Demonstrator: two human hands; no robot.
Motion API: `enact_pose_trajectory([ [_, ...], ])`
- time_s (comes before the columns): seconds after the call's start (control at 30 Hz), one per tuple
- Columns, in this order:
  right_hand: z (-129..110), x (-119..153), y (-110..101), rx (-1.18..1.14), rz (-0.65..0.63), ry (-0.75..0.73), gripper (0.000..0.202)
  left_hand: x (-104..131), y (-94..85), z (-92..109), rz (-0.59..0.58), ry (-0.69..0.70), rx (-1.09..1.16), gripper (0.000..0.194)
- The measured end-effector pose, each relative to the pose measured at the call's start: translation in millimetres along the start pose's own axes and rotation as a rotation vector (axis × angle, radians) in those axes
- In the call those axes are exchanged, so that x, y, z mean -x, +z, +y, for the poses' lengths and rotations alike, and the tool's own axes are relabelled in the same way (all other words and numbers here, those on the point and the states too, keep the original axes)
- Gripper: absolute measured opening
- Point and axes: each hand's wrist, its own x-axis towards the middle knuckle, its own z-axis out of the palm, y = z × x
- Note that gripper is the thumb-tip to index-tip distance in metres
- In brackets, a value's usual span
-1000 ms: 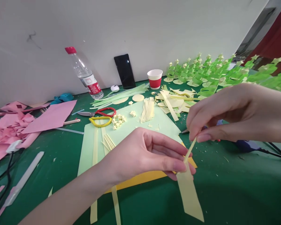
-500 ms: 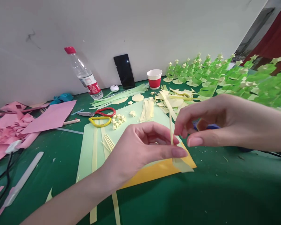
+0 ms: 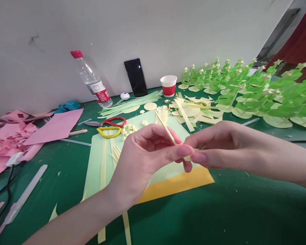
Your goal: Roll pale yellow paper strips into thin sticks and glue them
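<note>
The left hand (image 3: pixel 153 153) is pinching a pale yellow paper strip (image 3: pixel 165 128) between the thumb and the bent fingers. The narrow upper part of this strip is rising above the hand, leaning toward the upper left. The right hand (image 3: pixel 232 149) is coming from the right side, and its thumb and forefinger are closing together on the lower end of the same paper, just beside the left thumb. How this lower end is folded, I cannot tell, because the fingers are covering most of it.

The strip is being held in the air, over a light green sheet (image 3: pixel 95 170) and a yellow-orange sheet (image 3: pixel 178 182), which are lying on the green bench (image 3: pixel 226 211). On the light green sheet, small folded stars (image 3: pixel 129 131) are sitting in a group, and thin sticks (image 3: pixel 116 154) are lying partly behind the left wrist. The scissors (image 3: pixel 112 127), with one red and one yellow handle, are resting near the stars. Farther back, a paper cup (image 3: pixel 168 86) is standing upright, while a phone (image 3: pixel 136 77) and a bottle (image 3: pixel 94 81) are leaning toward the wall.
</note>
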Motion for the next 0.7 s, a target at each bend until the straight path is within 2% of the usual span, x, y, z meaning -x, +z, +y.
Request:
enact_pose_trajectory([
  [0.23,12,-2,6,0.016,0.143,-0.132,0.024,-3,-6.5,-7,0.058,0.121,-0.107,0.019],
  [0.37,11,-3,1,0.000,0.193,-0.151,0.021,-7,-11.6,-6,0.010,0.254,-0.206,0.018],
  [0.5,7,-2,-3,-0.007,0.202,-0.122,0.021,-7,-15.1,-3,-0.043,0.429,-0.345,0.025],
  [0.7,7,2,1,0.085,0.290,-0.220,0.026,-7,-15.3,-2,0.078,0.502,-0.403,0.028],
])
